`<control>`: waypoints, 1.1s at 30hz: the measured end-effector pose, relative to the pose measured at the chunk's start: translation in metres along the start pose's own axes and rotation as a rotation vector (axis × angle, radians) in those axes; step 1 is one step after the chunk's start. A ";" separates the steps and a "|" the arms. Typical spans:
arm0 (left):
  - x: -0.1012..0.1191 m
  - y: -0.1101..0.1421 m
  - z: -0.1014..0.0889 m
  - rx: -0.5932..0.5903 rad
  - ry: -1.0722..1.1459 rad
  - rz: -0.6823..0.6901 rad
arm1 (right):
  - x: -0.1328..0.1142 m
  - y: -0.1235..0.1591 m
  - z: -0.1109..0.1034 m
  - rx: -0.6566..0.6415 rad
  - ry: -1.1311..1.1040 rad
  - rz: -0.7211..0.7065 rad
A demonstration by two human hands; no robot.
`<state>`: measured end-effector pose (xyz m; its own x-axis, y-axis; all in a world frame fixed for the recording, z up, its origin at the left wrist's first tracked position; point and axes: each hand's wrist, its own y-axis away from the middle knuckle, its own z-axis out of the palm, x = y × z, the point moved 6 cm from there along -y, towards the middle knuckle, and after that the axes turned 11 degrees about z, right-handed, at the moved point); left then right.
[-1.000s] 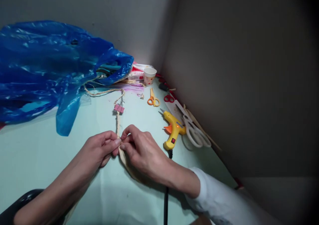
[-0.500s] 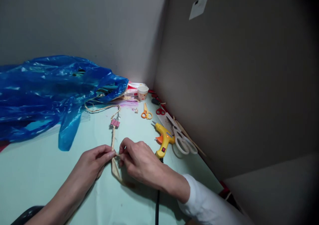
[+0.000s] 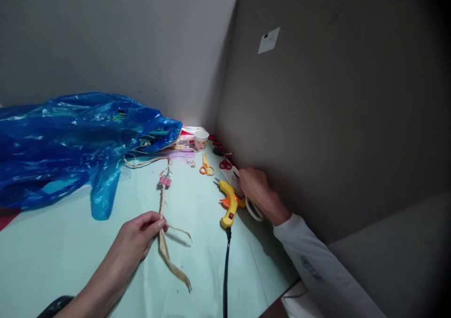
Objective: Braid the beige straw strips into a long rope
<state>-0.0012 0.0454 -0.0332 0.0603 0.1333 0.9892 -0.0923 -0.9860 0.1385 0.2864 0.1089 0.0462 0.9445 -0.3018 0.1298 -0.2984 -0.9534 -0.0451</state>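
My left hand [image 3: 144, 233] pinches a flat, cream-coloured braid [image 3: 162, 201] between thumb and fingers. Below the pinch, a wide loose strand [image 3: 169, 261] hangs towards me, and a thin strand [image 3: 180, 230] sticks out to the right. A pink binder clip [image 3: 165, 181] grips the braid's far end. My right hand [image 3: 259, 191] is closed over the white-handled scissors [image 3: 254, 212] by the right wall; its fingertips are hidden. A yellow glue gun [image 3: 230, 205] lies just left of that hand.
A blue plastic bag [image 3: 66, 144] covers the table's left back. Orange-handled scissors [image 3: 206, 166], red-handled scissors [image 3: 225, 165] and a paper cup [image 3: 201, 140] stand or lie farther back. The glue gun's black cord [image 3: 226, 271] runs to the front edge.
My right hand has let go of the thin strand and moved right to the white-handled scissors. My left hand still holds the braid. The view has tilted up.
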 end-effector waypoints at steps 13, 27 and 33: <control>-0.004 0.001 -0.006 0.133 0.110 -0.043 | 0.003 -0.003 0.008 -0.014 0.065 0.009; 0.002 0.003 -0.004 0.063 0.095 -0.025 | 0.011 0.006 -0.050 0.242 -0.392 -0.063; 0.000 0.004 -0.004 0.063 0.091 -0.068 | 0.010 0.028 -0.067 -0.043 -1.165 -0.344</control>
<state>-0.0057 0.0417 -0.0326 -0.0265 0.2058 0.9782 -0.0284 -0.9783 0.2051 0.2779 0.0786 0.1121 0.5260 0.1301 -0.8405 0.0089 -0.9890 -0.1474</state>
